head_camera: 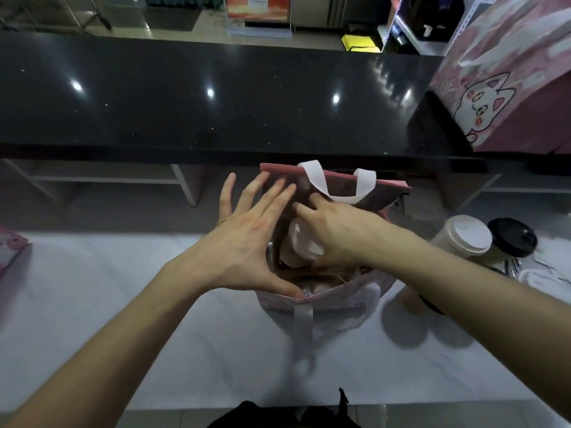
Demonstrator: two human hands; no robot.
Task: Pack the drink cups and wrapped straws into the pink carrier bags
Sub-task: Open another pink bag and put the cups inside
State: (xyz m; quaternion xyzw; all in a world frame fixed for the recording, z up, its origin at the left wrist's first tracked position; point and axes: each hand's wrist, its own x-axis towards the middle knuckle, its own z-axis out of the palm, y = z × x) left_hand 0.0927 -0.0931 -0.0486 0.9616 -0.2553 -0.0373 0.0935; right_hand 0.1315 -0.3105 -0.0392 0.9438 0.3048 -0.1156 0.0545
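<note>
Pink carrier bag stands open on the white worktop, directly in front of you, between your two forearms. Its far white handle loops up over the far wall; the near handle hangs down the front face.

Your left hand: fingers straight and spread, laid flat against the bag's left side near the far corner, thumb tip at the near rim. It presses the wall and grasps nothing.

Your right hand: reaches down into the mouth of the bag, fingers curled over the pale lid of a drink cup that sits inside, left of centre. Index finger points toward the far wall. The cup is tilted; whether it touches the bag floor cannot be seen.

Outside the bag, to your right on the worktop: a cup with a white lid, and just beside it a cup with a black lid. Small white wrappers lie near them; too blurred to read.

On the black counter at far right sits a large pink box printed with a white cartoon cat. No legible writing on it, the bag or the cups. A pink item shows at the left edge.
</note>
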